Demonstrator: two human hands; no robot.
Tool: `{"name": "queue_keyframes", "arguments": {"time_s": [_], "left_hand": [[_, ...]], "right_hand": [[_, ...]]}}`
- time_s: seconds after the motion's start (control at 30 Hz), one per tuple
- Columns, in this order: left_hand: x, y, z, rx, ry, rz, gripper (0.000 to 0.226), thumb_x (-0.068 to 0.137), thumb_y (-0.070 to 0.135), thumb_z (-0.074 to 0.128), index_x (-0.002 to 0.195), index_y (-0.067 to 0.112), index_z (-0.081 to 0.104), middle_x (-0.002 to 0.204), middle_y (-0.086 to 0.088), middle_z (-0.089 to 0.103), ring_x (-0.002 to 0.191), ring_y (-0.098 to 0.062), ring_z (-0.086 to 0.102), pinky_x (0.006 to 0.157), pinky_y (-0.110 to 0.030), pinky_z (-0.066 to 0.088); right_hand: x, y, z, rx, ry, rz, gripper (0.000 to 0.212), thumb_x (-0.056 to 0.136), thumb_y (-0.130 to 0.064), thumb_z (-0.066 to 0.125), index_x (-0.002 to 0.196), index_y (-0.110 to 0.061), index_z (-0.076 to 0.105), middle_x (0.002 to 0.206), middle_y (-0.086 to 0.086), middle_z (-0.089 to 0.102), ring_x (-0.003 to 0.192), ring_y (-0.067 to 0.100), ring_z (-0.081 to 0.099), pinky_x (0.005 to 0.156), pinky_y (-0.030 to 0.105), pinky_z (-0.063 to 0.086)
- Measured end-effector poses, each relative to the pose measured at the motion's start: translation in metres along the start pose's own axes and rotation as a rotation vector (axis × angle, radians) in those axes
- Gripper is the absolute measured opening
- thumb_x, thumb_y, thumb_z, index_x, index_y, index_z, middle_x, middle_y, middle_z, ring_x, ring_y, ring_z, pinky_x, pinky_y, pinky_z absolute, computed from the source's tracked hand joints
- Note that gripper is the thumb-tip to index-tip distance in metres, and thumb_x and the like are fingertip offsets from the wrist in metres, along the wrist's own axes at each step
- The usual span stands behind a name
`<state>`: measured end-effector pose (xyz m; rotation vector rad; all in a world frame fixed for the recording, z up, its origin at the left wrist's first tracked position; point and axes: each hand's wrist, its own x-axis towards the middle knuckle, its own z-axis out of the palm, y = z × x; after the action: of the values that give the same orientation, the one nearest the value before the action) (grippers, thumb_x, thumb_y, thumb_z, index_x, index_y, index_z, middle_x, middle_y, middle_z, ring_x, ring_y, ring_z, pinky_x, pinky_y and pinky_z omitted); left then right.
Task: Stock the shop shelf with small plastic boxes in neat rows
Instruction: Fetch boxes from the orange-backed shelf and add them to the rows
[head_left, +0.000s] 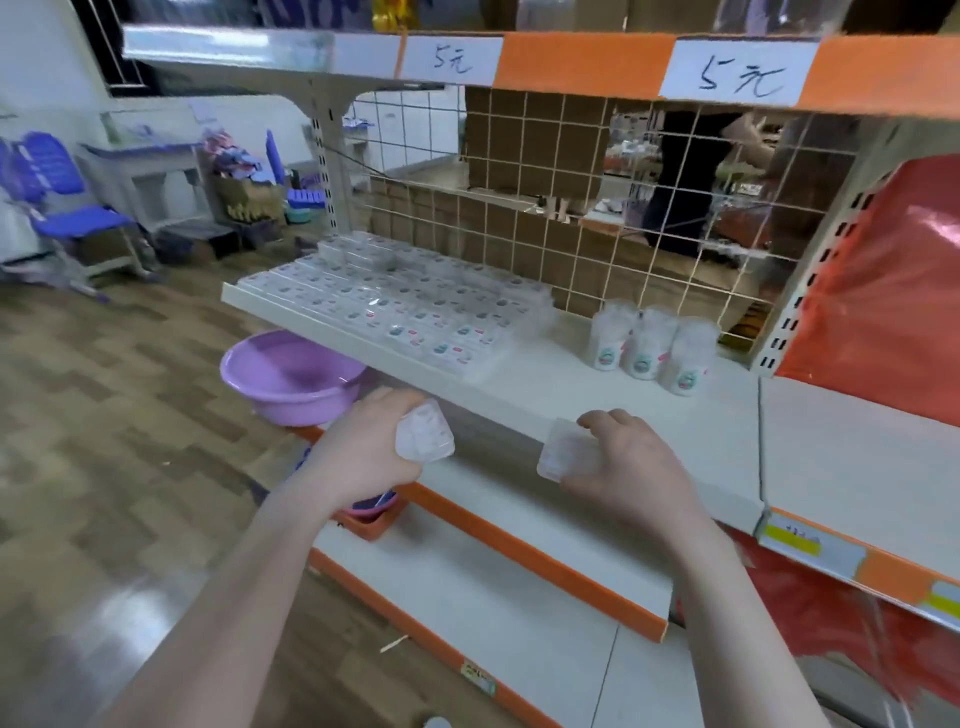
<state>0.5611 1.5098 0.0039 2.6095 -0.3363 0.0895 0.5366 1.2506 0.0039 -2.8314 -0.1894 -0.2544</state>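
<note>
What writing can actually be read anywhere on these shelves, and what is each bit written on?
"5元": left white price sign on the top shelf edge.
"5元": right white price sign, same edge.
Labels on the small plastic boxes and round tubs: too blurred.
Yellow shelf-edge tags: too blurred.

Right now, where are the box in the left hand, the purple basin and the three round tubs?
box in the left hand (425, 434): head view, its clear side.
purple basin (260, 364): head view, near rim.
three round tubs (644, 345): head view, middle tub's side.

left hand (363, 441) gripping box (425, 434), right hand (618, 462) gripping box (563, 457)
</note>
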Motion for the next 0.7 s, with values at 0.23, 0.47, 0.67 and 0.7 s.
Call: {"name": "queue_keyframes", "arguments": {"time_s": [0.23, 0.47, 0.67, 0.7], "left_hand": [[0.062, -0.090, -0.037, 0.065, -0.003, -0.083, 0.074, 0.067, 0.016, 0.071, 0.136, 0.020, 0.043, 0.130, 0.001, 0.047, 0.122, -0.017, 0.043, 0.100, -0.032, 0.039], [0.130, -0.167, -0.083, 0.090, -0.023, -0.084, 0.078, 0.071, 0.016, 0.070, 0.142, 0.017, 0.038, 0.141, 0.002, 0.042, 0.130, -0.012, 0.040, 0.103, -0.020, 0.032], [0.176, -0.218, -0.100, 0.092, -0.034, -0.082, 0.078, 0.074, 0.018, 0.069, 0.144, 0.019, 0.035, 0.145, 0.002, 0.038, 0.132, -0.013, 0.037, 0.105, -0.023, 0.031], [0.187, -0.227, -0.102, 0.101, -0.031, -0.068, 0.077, 0.073, 0.019, 0.069, 0.143, 0.020, 0.036, 0.145, 0.001, 0.039, 0.132, -0.014, 0.037, 0.103, -0.022, 0.030]], "right_hand": [[0.109, -0.056, 0.045, 0.041, 0.021, -0.042, 0.058, 0.073, -0.036, 0.069, 0.124, -0.015, 0.052, 0.116, 0.006, 0.056, 0.111, 0.024, 0.048, 0.088, 0.029, 0.038], [0.226, -0.109, 0.071, 0.060, -0.014, 0.017, 0.059, 0.074, -0.037, 0.067, 0.127, -0.018, 0.051, 0.125, 0.006, 0.055, 0.113, 0.025, 0.051, 0.081, 0.029, 0.040], [0.289, -0.148, 0.091, 0.000, -0.118, 0.035, 0.065, 0.075, -0.044, 0.065, 0.132, -0.022, 0.045, 0.130, 0.003, 0.053, 0.111, 0.022, 0.054, 0.079, 0.028, 0.043], [0.297, -0.152, 0.095, -0.013, -0.119, 0.044, 0.063, 0.075, -0.043, 0.064, 0.132, -0.021, 0.045, 0.131, 0.003, 0.052, 0.115, 0.023, 0.052, 0.082, 0.030, 0.044]]}}
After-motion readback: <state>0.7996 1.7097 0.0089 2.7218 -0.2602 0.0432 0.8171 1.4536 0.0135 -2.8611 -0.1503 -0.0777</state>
